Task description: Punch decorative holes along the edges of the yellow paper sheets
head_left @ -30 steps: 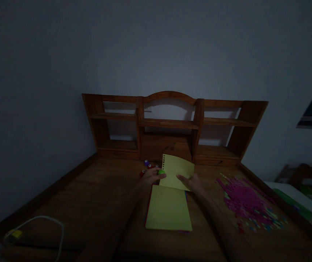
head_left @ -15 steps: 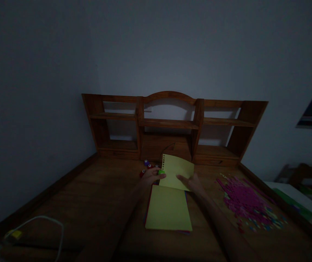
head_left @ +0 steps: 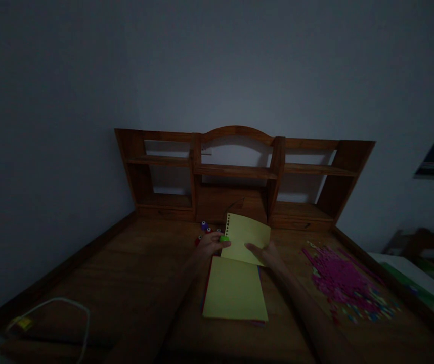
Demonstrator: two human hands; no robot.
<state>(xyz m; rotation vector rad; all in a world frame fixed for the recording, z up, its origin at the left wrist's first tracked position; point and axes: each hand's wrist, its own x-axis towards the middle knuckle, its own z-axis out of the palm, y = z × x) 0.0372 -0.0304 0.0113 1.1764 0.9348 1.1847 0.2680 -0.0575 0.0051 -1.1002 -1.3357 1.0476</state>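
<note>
Between the thumb and fingers of my left hand (head_left: 210,244) is a small green paper punch (head_left: 224,238), set against the left edge of a yellow sheet (head_left: 248,232). A column of holes runs down that edge above the punch. My right hand (head_left: 267,253) grips the sheet near its lower right, thumb on top and fingers hidden behind. Below the hands lies a stack of square paper (head_left: 235,290), yellow on top with red and blue edges showing. Just beyond my left hand are several small red and purple pieces (head_left: 204,225) with white, eye-like spots.
A heap of pink paper strips (head_left: 344,278) with coloured bits lies on the desk at right. A wooden shelf unit (head_left: 235,172) stands along the back. At the lower left are a white cable (head_left: 67,302) and a yellow item (head_left: 23,323). Raised rims edge both sides.
Almost nothing differs. The view has shifted very slightly; both hands keep their hold on the punch and the sheet.
</note>
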